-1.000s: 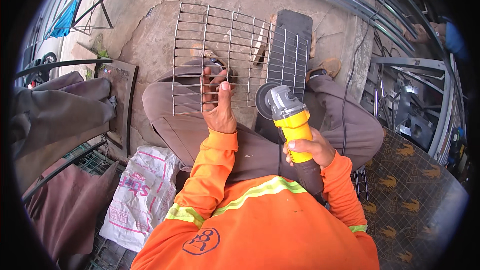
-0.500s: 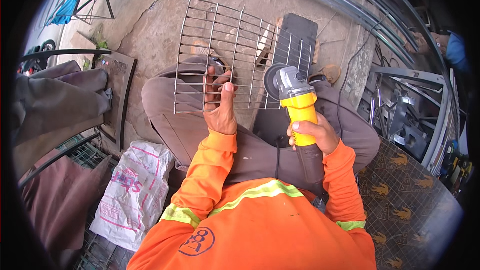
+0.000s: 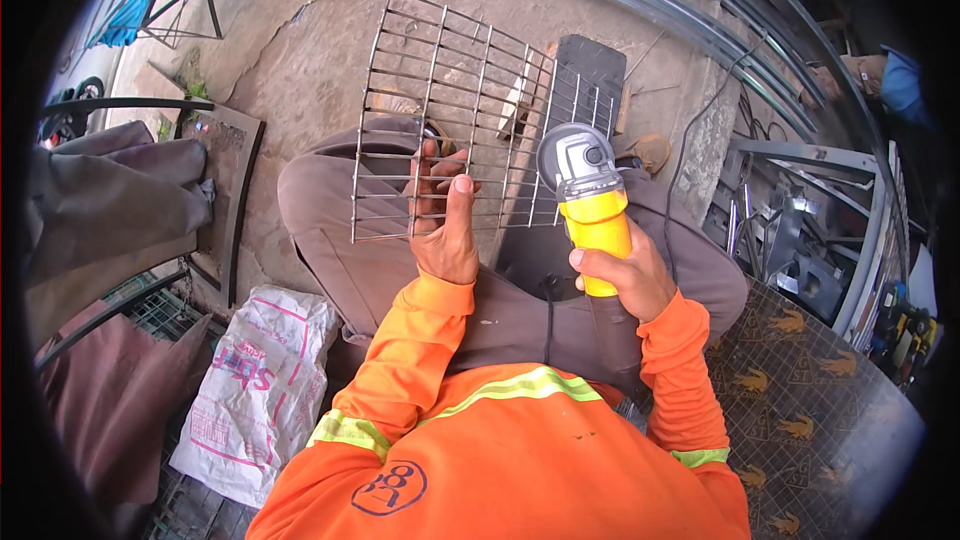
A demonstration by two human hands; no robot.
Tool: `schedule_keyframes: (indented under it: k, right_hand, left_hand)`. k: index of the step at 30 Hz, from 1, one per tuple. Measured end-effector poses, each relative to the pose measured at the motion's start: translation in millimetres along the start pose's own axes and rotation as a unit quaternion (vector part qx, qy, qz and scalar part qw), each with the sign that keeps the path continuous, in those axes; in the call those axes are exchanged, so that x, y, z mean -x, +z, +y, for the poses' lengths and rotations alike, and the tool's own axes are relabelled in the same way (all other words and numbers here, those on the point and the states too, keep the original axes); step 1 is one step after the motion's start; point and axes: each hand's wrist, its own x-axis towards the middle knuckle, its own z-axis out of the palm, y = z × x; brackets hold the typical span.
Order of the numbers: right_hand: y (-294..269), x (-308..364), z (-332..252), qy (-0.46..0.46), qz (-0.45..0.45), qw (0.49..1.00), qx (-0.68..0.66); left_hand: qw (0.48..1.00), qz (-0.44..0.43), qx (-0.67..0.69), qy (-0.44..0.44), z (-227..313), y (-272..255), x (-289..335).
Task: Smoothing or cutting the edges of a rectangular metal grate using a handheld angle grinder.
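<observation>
My left hand [image 3: 445,223] grips the near edge of a steel wire grid [image 3: 440,90], thumb on top, fingers under the bars. The grid lies tilted over my knees and reaches out over the concrete ground. In my right hand [image 3: 622,277] is a yellow angle grinder [image 3: 590,202]; its grey head and disc guard sit at the grid's right edge, close to the bars. Whether the disc touches the wire I cannot tell. The grinder's black cord [image 3: 548,320] drops down between my legs. Orange sleeves with reflective bands cover both arms.
A dark flat block [image 3: 590,70] lies under the grid's far right corner. Long metal rails [image 3: 620,0] run along the top. A white printed sack [image 3: 255,380] lies at the lower left, a metal frame [image 3: 225,195] beside it, a patterned mat [image 3: 810,390] at the right.
The view has tipped down and closer. My left hand has kept its hold on the grid. The grinder has shifted up, its head now at the grid's right edge.
</observation>
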Motion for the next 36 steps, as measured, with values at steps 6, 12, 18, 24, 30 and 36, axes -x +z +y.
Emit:
schedule_keyframes:
  k: [6,12,18,24,30,36]
  right_hand:
    - [1.0,-4.7,-5.6,-0.057,0.048,0.996,0.038]
    - [-17.8,-54.7,-26.0,-0.121,0.080,0.989,0.034]
    - [-21.5,-61.7,-43.2,-0.159,0.091,0.978,0.099]
    - [-1.1,13.6,7.8,-0.068,0.057,0.992,0.088]
    - [14.3,71.4,68.0,-0.046,0.046,0.991,0.116]
    - [-0.5,77.1,88.5,0.040,-0.085,0.984,-0.149]
  left_hand:
    - [0.999,-0.015,0.006,0.048,0.0,12.4,13.4]
    - [0.998,-0.038,-0.009,0.041,3.2,19.7,21.5]
    - [0.998,-0.033,-0.014,0.045,8.6,24.0,20.3]
    - [0.997,-0.021,-0.015,0.069,10.7,23.5,16.1]
    - [0.998,-0.016,-0.015,0.063,7.1,14.8,11.2]
    - [0.999,-0.012,0.021,0.044,0.4,3.6,0.8]
